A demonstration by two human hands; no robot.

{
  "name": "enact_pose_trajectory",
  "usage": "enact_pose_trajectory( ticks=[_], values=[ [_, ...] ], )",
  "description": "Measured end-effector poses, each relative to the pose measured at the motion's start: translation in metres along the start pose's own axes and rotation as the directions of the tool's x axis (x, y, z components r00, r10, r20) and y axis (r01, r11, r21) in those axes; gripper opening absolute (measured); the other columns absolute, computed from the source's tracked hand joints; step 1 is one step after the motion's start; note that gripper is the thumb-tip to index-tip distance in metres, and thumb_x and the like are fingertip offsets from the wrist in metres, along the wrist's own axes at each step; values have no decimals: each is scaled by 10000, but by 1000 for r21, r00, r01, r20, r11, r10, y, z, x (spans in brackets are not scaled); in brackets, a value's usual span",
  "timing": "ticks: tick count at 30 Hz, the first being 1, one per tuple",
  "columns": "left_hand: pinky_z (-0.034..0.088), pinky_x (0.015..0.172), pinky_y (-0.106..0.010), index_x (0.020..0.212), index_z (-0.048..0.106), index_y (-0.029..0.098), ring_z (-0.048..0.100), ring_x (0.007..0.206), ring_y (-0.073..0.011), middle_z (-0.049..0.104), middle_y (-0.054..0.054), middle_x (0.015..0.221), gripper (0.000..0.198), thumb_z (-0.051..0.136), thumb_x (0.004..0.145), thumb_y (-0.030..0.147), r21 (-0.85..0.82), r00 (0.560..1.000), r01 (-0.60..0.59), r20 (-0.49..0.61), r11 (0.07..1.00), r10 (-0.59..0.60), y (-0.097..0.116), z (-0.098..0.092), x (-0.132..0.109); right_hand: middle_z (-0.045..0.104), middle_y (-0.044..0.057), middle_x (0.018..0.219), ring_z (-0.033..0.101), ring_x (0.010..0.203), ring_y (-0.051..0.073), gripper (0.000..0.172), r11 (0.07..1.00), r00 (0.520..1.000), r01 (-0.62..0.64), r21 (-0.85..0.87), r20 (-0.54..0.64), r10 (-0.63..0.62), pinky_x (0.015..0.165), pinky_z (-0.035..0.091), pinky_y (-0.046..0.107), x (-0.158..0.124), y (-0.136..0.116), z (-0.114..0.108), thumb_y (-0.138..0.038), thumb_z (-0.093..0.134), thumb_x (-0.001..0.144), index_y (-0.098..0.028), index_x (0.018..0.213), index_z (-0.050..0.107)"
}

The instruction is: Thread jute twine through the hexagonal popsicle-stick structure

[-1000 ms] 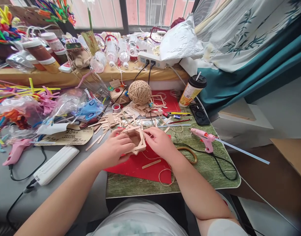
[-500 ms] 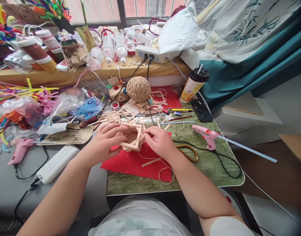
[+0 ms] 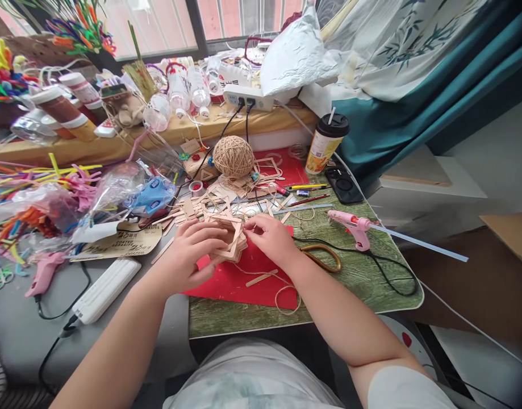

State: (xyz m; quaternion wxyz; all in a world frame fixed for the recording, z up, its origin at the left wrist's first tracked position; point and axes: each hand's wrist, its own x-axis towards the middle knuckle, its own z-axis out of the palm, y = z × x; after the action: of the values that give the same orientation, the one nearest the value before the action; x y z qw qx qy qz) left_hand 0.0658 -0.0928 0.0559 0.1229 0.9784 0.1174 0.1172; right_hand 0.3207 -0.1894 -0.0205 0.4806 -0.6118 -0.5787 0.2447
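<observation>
A many-sided box of stacked craft sticks [image 3: 239,250] with an open middle stands over a red sheet [image 3: 226,289]. My left hand [image 3: 195,250] is curled round its left side, its fingers over the rim. At the right rim, my right hand [image 3: 271,238] pinches with thumb and forefinger; what lies between the fingertips is too small to make out. A thin twine [image 3: 286,289] trails from beneath the box and loops over the sheet's front edge. One loose craft stick [image 3: 261,278] lies on the sheet near my right wrist.
On the right lie a pink glue gun [image 3: 354,224], scissors with gold handles [image 3: 329,258] and a black phone [image 3: 345,184], near a lidded drink cup [image 3: 326,145]. Behind the box sit a twine ball [image 3: 233,156] and piled sticks. Sandpaper [image 3: 124,241] and a power strip [image 3: 105,289] are left.
The view has shifted and tilted slightly. My left hand reaches further over the box's rim, and the box looks turned or tilted a little. My right hand stays pinched at the right rim.
</observation>
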Motion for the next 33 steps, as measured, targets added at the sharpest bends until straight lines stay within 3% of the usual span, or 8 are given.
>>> enact_pose_trajectory(
  ticks=[4, 8, 12, 19, 27, 33],
  values=[
    [314, 1259, -528, 1227, 676, 306, 706, 1258, -257, 798, -33, 1283, 219, 695, 1014, 353, 7, 1000, 20, 18, 1000, -20, 3, 9, 5, 753, 29, 998, 695, 940, 178, 130, 997, 997, 70, 12, 25, -70, 878, 522, 297, 0, 0, 2, -146, 690, 986, -234, 998, 784],
    [298, 1265, -512, 1233, 691, 316, 739, 1171, -215, 801, -19, 1213, 198, 662, 1038, 301, -8, 1000, 9, 17, 1000, -9, -1, 10, 3, 733, 28, 978, 679, 912, 175, 140, 995, 995, 97, -1, 33, -97, 842, 506, 289, -1, -2, 2, -140, 642, 991, -228, 972, 748],
    [259, 1302, -515, 1241, 716, 333, 748, 1155, -201, 806, -12, 1174, 226, 660, 1034, 261, -17, 1000, -12, 5, 1000, 13, -3, 6, -1, 703, 23, 948, 651, 845, 171, 110, 996, 996, 84, -36, 19, -83, 799, 498, 284, -3, -4, 3, -150, 630, 971, -227, 934, 700],
    [300, 1277, -505, 1238, 717, 332, 755, 1124, -193, 804, -12, 1160, 210, 663, 1046, 267, -41, 1000, 0, 7, 999, 0, -6, 9, -4, 681, 25, 950, 629, 860, 175, 118, 983, 990, 137, -126, -6, -139, 803, 474, 289, -3, -3, -1, -152, 590, 996, -229, 957, 670],
    [292, 1294, -513, 1269, 725, 323, 760, 1145, -208, 833, -32, 1167, 219, 640, 1071, 288, -34, 1000, 2, 16, 999, -1, -8, 12, -5, 691, 32, 996, 648, 915, 191, 107, 994, 997, 46, -99, -50, -51, 857, 489, 307, -4, -3, 0, -199, 551, 1042, -240, 994, 638],
    [290, 1280, -474, 1271, 722, 330, 753, 1149, -184, 823, -14, 1190, 233, 627, 1077, 243, -51, 1000, -24, 14, 998, 25, -12, -2, -9, 652, 27, 978, 613, 883, 183, 98, 985, 988, 154, -73, -10, -155, 835, 481, 304, -5, -2, -1, -172, 551, 1024, -238, 983, 610]
  ],
)
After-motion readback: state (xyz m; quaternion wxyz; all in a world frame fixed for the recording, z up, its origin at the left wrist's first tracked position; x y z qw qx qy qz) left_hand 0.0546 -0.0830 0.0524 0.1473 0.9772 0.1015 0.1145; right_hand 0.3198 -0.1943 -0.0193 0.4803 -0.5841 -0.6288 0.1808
